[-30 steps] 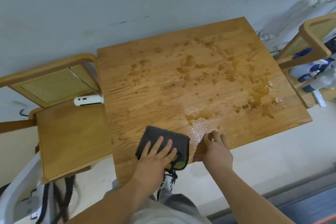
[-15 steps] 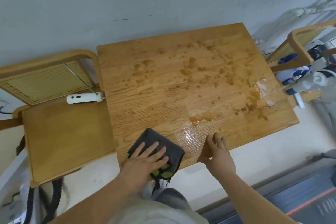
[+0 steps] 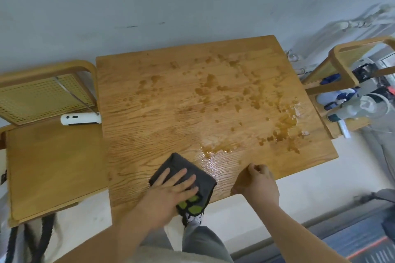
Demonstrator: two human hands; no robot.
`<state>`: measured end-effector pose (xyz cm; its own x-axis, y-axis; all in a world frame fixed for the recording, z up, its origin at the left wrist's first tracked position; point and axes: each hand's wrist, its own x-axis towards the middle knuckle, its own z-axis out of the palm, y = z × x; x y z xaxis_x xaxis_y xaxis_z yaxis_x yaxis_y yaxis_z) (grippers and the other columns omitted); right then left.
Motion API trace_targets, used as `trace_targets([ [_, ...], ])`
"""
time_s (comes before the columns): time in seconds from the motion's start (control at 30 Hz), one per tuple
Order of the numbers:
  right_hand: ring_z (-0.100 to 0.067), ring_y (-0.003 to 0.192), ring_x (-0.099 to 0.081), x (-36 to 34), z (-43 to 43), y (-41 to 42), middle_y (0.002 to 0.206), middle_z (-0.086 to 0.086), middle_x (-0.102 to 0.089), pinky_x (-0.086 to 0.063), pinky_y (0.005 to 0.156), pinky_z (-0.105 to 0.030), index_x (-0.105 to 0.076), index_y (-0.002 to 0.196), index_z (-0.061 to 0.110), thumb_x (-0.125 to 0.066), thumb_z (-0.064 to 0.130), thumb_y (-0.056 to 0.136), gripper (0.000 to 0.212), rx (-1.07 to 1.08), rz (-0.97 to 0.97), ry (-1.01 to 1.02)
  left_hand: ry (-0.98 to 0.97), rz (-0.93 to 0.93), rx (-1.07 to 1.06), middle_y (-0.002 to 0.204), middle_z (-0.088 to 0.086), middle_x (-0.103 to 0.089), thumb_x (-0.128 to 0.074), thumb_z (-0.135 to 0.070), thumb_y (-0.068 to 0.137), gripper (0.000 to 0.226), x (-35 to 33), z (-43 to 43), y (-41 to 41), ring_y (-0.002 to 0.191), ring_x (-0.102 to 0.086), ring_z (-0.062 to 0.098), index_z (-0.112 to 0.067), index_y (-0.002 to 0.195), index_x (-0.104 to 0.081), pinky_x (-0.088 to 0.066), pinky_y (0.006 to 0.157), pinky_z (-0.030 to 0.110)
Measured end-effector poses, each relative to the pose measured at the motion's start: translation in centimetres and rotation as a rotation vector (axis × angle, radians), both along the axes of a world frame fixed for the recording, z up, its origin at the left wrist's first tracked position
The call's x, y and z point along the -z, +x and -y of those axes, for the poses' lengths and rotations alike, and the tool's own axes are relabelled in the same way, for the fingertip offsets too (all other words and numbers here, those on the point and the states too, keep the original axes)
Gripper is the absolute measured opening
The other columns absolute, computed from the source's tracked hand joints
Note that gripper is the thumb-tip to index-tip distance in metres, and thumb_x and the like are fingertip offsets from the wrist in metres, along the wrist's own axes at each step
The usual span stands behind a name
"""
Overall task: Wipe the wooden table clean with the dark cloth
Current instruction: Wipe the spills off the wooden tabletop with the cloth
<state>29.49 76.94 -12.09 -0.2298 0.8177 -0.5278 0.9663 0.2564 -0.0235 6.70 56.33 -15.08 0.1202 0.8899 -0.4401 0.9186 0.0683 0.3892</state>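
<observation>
The left hand (image 3: 171,192) lies flat with fingers spread, pressing the dark cloth (image 3: 177,161) onto the near edge of the wooden surface (image 3: 149,145); just beside it the right hand (image 3: 257,186) rests at that edge, fingers curled, holding nothing; beyond lies a wet sheen (image 3: 224,164); farther off, brown splashes (image 3: 235,92) scatter rightward; a white device (image 3: 80,119) lies on the left chair (image 3: 53,156).

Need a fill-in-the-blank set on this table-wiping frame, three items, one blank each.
1. The left hand lies flat on the dark cloth; the right hand has its fingers ____.
2. The white device lies on the chair to the ____ of the wooden table.
3. The spray bottles lie on the other chair, to the table's ____.
Missing words: curled; left; right.
</observation>
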Motion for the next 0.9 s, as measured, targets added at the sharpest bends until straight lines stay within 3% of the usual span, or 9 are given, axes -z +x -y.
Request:
trace_targets([
  [0.07, -0.025, 0.131, -0.035, 0.4, -0.5, 0.5, 0.141, 0.002, -0.042, -0.053, 0.090, -0.036, -0.044, 0.144, 0.027, -0.080, 0.073, 0.064, 0.099, -0.052, -0.030, 0.039, 0.067, -0.062, -0.008, 0.167, -0.021, 0.015, -0.050, -0.006, 0.095, 0.090, 0.2, -1.7, -1.4, 0.151, 0.029, 0.012, -0.048, 0.159, -0.003, 0.016, 0.123, 0.047],
  [0.23, -0.027, 0.136, -0.027, 1.3, -0.2, 2.7, 0.151, -0.001, -0.037, -0.055, 0.090, -0.039, -0.034, 0.155, 0.028, -0.062, 0.083, 0.074, 0.102, -0.152, -0.123, 0.075, 0.076, -0.119, -0.489, 0.166, -0.014, 0.022, -0.048, -0.020, 0.099, 0.084, -0.8, -8.1, 5.3, 0.152, 0.029, 0.021, -0.041, 0.160, 0.006, 0.015, 0.124, 0.053],
  [0.4, -0.028, 0.142, -0.017, 2.2, 0.7, 4.1, 0.161, -0.007, -0.029, -0.056, 0.096, -0.041, -0.025, 0.161, 0.027, -0.071, 0.067, 0.082, 0.101, -0.132, -0.220, 0.077, 0.099, -0.013, 0.079, 0.167, -0.020, 0.013, -0.052, -0.021, 0.098, 0.082, 0.1, -10.1, 6.1, 0.151, 0.028, 0.011, -0.046, 0.160, -0.005, 0.015, 0.124, 0.049],
  [0.47, -0.030, 0.142, -0.020, 2.4, 0.2, 3.7, 0.159, -0.007, -0.031, -0.057, 0.093, -0.043, -0.030, 0.161, 0.025, -0.066, 0.075, 0.078, 0.104, -0.109, -0.259, 0.078, 0.121, -0.058, 0.077, 0.167, -0.020, 0.010, -0.050, -0.016, 0.097, 0.082, 0.0, -12.7, 3.6, 0.154, 0.022, 0.011, -0.045, 0.160, -0.007, 0.011, 0.125, 0.047],
  [0.63, -0.030, 0.137, -0.027, 2.9, 0.1, 3.8, 0.153, -0.007, -0.038, -0.060, 0.079, -0.044, -0.039, 0.156, 0.024, -0.065, 0.079, 0.073, 0.103, -0.119, -0.221, 0.090, 0.039, -0.116, -0.404, 0.167, -0.015, 0.021, -0.047, -0.017, 0.102, 0.083, -0.4, -19.6, 7.7, 0.152, 0.029, 0.018, -0.042, 0.160, 0.006, 0.015, 0.124, 0.051],
  [0.7, -0.028, 0.135, -0.029, 2.8, 0.2, 4.2, 0.149, -0.005, -0.042, -0.059, 0.074, -0.040, -0.049, 0.147, 0.024, -0.065, 0.080, 0.071, 0.096, -0.117, -0.229, 0.105, 0.076, -0.078, -0.276, 0.167, -0.016, 0.017, -0.047, -0.012, 0.100, 0.083, 0.1, -19.3, 9.9, 0.153, 0.027, 0.020, -0.041, 0.161, 0.002, 0.013, 0.125, 0.053],
  [0.8, -0.025, 0.138, -0.023, 2.7, 0.0, 4.3, 0.152, -0.002, -0.037, -0.058, 0.077, -0.037, -0.051, 0.138, 0.027, -0.064, 0.080, 0.074, 0.084, -0.135, -0.222, 0.084, 0.114, -0.059, 0.134, 0.167, -0.020, 0.011, -0.048, -0.008, 0.099, 0.085, 0.0, -18.6, 6.6, 0.154, 0.020, 0.012, -0.044, 0.161, -0.003, 0.009, 0.127, 0.046],
  [0.87, -0.027, 0.140, -0.022, 2.8, -0.3, 4.0, 0.155, -0.004, -0.034, -0.058, 0.083, -0.039, -0.042, 0.151, 0.026, -0.063, 0.080, 0.075, 0.096, -0.135, -0.233, 0.085, 0.092, -0.152, 0.153, 0.167, -0.021, 0.010, -0.051, -0.007, 0.098, 0.088, -0.2, -20.1, 3.0, 0.155, 0.016, 0.009, -0.046, 0.160, -0.003, 0.004, 0.127, 0.045],
  [0.9, -0.028, 0.141, -0.022, 2.7, -0.3, 3.9, 0.155, -0.004, -0.033, -0.058, 0.086, -0.040, -0.036, 0.156, 0.025, -0.064, 0.079, 0.075, 0.101, -0.126, -0.234, 0.080, 0.068, -0.173, 0.034, 0.168, -0.021, 0.010, -0.051, -0.010, 0.099, 0.086, -0.3, -20.8, 2.3, 0.155, 0.015, 0.010, -0.045, 0.160, -0.003, 0.002, 0.128, 0.046],
])
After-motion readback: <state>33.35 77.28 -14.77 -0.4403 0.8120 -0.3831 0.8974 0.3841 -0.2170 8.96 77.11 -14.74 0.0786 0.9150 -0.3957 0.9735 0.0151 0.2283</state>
